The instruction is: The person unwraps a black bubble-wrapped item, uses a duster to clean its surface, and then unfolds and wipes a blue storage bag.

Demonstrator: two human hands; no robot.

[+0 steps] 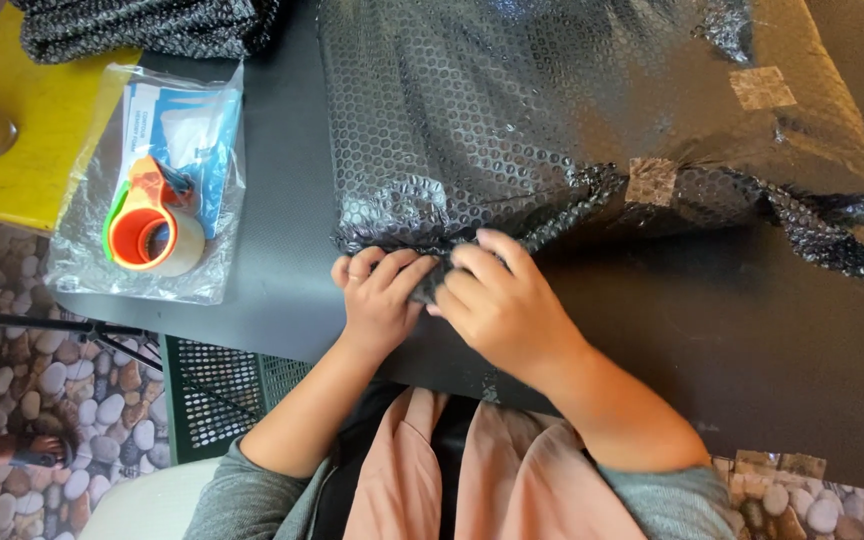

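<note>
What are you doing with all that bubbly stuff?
A person presses both hands on the near edge of a big parcel wrapped in black bubble wrap, lying on a dark table. The left hand and right hand pinch the bunched wrap together. Pieces of tape already hold other folds. An orange tape dispenser in a clear plastic bag lies to the left.

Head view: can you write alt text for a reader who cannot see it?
Both hands, left hand and right hand, pinch the near edge of a parcel wrapped in black bubble wrap on a dark table. To the left lies a clear plastic bag holding an orange tape dispenser.
</note>
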